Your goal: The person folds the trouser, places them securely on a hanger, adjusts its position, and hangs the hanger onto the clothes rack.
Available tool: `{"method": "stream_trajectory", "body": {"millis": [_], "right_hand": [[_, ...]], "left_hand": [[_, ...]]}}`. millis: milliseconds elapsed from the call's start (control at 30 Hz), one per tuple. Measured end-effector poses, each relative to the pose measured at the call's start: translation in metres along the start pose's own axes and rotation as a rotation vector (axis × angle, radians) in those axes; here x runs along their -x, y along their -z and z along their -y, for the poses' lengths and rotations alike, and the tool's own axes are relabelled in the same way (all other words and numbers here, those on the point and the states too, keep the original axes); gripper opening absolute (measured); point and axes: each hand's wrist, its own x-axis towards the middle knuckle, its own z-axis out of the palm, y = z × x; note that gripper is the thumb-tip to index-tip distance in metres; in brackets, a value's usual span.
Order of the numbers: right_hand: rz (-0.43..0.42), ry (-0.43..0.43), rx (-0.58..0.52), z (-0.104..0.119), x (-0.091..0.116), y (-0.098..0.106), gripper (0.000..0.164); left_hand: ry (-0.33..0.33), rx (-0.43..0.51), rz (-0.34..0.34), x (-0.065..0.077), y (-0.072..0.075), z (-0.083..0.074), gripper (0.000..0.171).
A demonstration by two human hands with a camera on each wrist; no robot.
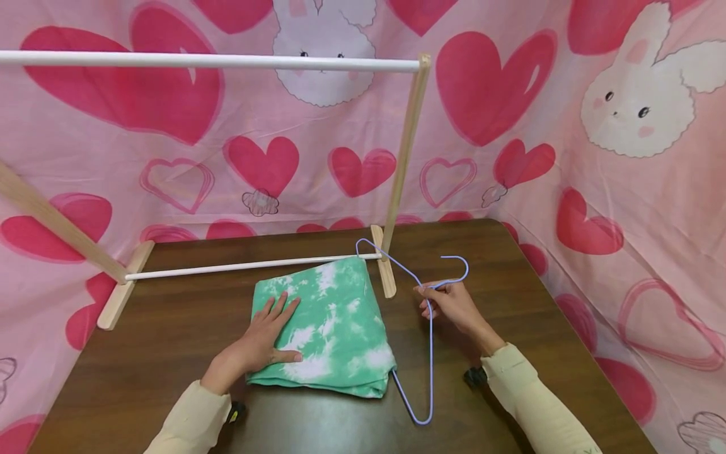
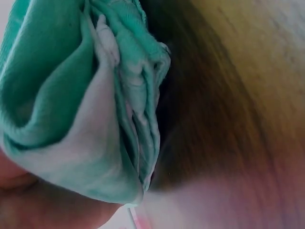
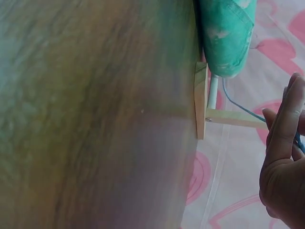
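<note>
A folded green and white tie-dye cloth (image 1: 334,328) lies on the brown table. My left hand (image 1: 263,340) rests on its left side with the fingers spread. In the left wrist view the cloth's layered folds (image 2: 81,105) show from the side, above part of the hand. A lavender wire hanger (image 1: 431,359) runs into the cloth's right side, its left part hidden by the fabric. Near the base of the hook, my right hand (image 1: 456,309) pinches the hanger's wire. The right wrist view shows this hand (image 3: 286,148) at the right edge.
A rack with a white top rod (image 1: 227,60), a lower white rod (image 1: 227,267) and wooden posts (image 1: 405,151) stands behind the cloth. Its right foot (image 1: 387,277) is close to the hanger. A pink curtain with hearts and rabbits (image 1: 317,126) surrounds the wooden table (image 1: 187,353).
</note>
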Motion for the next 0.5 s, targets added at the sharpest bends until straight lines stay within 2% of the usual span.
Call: {"method": "stream_trajectory", "body": {"millis": [233,500], "right_hand": [[0.009,-0.015,0.019,0.01,0.001,-0.003,0.036],[0.13,0.06,-0.045,0.044,0.001,-0.011,0.039]], "left_hand": [[-0.001,0.0,-0.023,0.001,0.0,-0.002,0.11],[-0.015,0.002,-0.052,0.005,-0.001,0.003,0.106]]}}
